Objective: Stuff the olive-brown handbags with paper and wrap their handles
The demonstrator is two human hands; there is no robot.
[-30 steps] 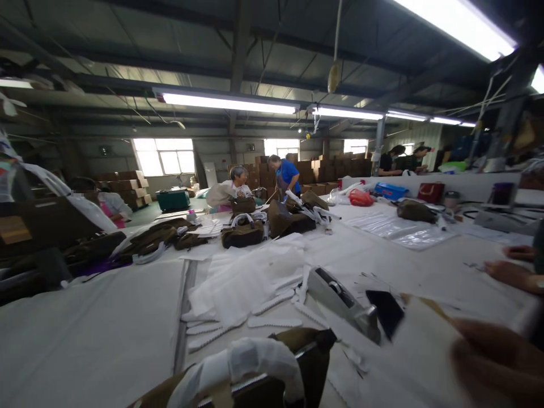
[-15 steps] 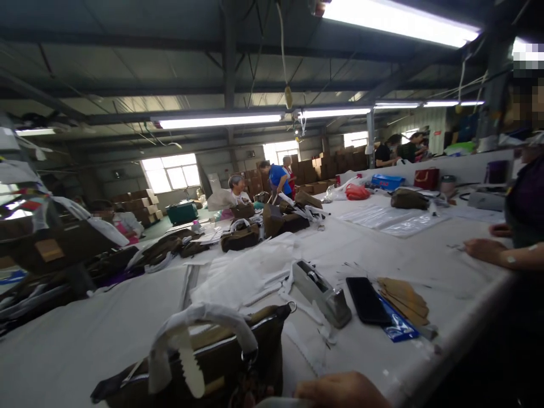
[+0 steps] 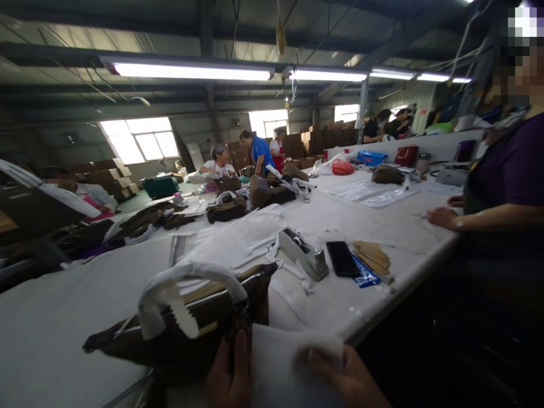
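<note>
A dark olive handbag (image 3: 204,306) rests on the table before me, its handle (image 3: 191,272) wrapped in white sheeting. From the ring at the handle's right foot hangs a dark tag or strap (image 3: 240,323). Low in the view, my left hand (image 3: 229,371) is closed around that dark hanging piece, close to the bag's front. To its right my right hand (image 3: 344,377) pinches a thin, whitish, see-through sheet (image 3: 276,362), thumb on top. The sheet's left edge meets my left fingers; whether they grip it too I cannot tell.
A grey tape dispenser (image 3: 304,255), a black phone (image 3: 342,259), brown paper pieces (image 3: 373,256) and a blue packet (image 3: 366,276) lie beyond the bag. A co-worker (image 3: 501,170) leans at the table's right edge. Wrapped bags (image 3: 229,207) stand farther back.
My view has tipped down, so everything sits higher. My right hand has come further into view, raising the whitish sheet beside the bag. My left hand now shows clearly at the hanging piece.
</note>
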